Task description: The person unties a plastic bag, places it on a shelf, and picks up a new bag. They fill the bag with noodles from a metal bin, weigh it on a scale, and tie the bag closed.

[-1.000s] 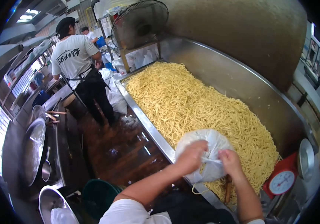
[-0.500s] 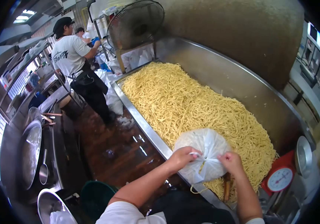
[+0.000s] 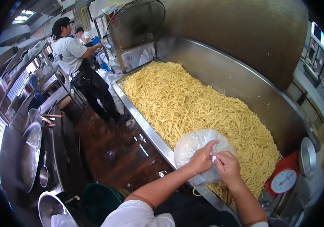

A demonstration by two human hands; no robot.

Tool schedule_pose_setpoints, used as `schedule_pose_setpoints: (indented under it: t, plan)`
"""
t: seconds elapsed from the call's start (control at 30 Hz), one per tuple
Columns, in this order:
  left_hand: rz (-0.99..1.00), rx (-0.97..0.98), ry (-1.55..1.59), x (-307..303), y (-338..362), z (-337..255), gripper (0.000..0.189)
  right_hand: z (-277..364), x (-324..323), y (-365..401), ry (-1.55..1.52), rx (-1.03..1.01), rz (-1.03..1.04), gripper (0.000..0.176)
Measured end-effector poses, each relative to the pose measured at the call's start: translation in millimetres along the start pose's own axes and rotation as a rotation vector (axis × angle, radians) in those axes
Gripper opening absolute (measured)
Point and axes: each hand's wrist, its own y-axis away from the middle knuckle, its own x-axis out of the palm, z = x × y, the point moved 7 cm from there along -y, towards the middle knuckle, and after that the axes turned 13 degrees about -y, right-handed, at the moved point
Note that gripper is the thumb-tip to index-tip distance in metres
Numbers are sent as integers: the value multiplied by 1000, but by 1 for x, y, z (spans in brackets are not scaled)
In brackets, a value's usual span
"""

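Observation:
A filled clear plastic bag [image 3: 192, 142] rests on the near edge of a heap of yellow noodles [image 3: 207, 106]. My left hand [image 3: 201, 159] is closed at the gathered neck of the bag, its thumb and fingers close to the other hand. Right against it, my right hand [image 3: 227, 165] pinches a twisted white end of the plastic. Both hands meet over the bag's top and hide most of its neck. The noodles fill a long metal trough [image 3: 152, 134], and one strand hangs over its front rim below the bag.
A red dial scale [image 3: 284, 181] stands right of the noodles. Behind the trough is a large fan [image 3: 136, 24]. At left, a person [image 3: 71, 56] in a dark apron stands on the wet floor [image 3: 105, 147]. A wok [image 3: 31, 155], ladle [image 3: 44, 174] and green bucket [image 3: 97, 202] are nearer.
My hands have come together over the bag's neck from either side, the two plastic ends now crossed or twisted between them. The person at left has shifted stance slightly.

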Motion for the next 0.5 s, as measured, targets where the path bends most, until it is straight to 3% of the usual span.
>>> schedule_pose_setpoints:
  t: [0.07,0.13,0.17,0.2,0.27,0.3,0.43,0.5]
  plan:
    - [-11,-30,-37,-5,1,-2,57,0,1,-2,-16,-26,-17,16]
    - [-117,302,-355,-10,11,-21,64,-49,2,-8,329,338,134,16]
    - [-112,374,-377,-4,18,-18,58,-49,4,-12,254,172,169,22]
    - [-123,366,-387,0,22,-11,58,-52,1,-14,248,160,179,22]
    - [-230,392,-329,-5,25,-11,45,-74,6,-1,-131,718,357,24]
    - [-281,338,-261,-6,25,-7,33,-71,9,3,-359,782,334,24]
    - [-136,306,-270,-7,18,-4,29,-68,17,5,-420,657,264,21]
    - [-74,181,-199,-14,14,1,25,-71,14,0,-246,242,80,21]
